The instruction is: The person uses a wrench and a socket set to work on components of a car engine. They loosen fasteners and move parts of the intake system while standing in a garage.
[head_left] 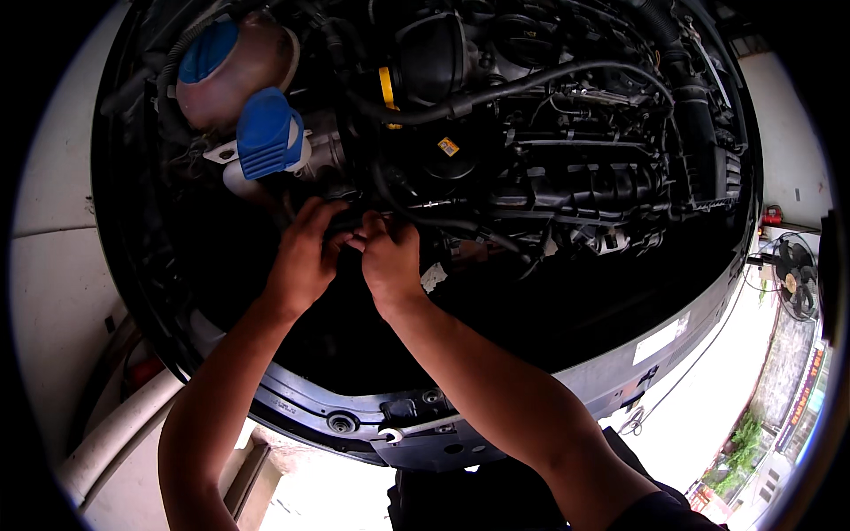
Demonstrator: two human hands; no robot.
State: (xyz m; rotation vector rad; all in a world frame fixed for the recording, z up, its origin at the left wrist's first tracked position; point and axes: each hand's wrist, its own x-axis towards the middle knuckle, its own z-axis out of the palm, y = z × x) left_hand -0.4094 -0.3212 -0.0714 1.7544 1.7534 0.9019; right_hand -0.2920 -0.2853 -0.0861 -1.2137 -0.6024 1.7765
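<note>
Both my hands reach into a car's engine bay, at the front left of the engine (584, 186). The fingers of my left hand (301, 257) are bent and closed around something dark by a black part below the blue filler cap (270, 133). Beside it, my right hand (391, 261) is curled in a pinch, its thumb and fingertips close to the left fingertips. What the fingers grip is hidden by the hands and the shadow. A black hose (382, 181) runs down just beyond my right hand.
A pinkish coolant tank (239, 75) with a blue cap (209, 51) stands at the far left. A yellow handle (387, 88) rises near a long black hose (522, 84). A wrench (392, 435) lies on the front crossmember (310, 411). A fan (794, 276) stands at right.
</note>
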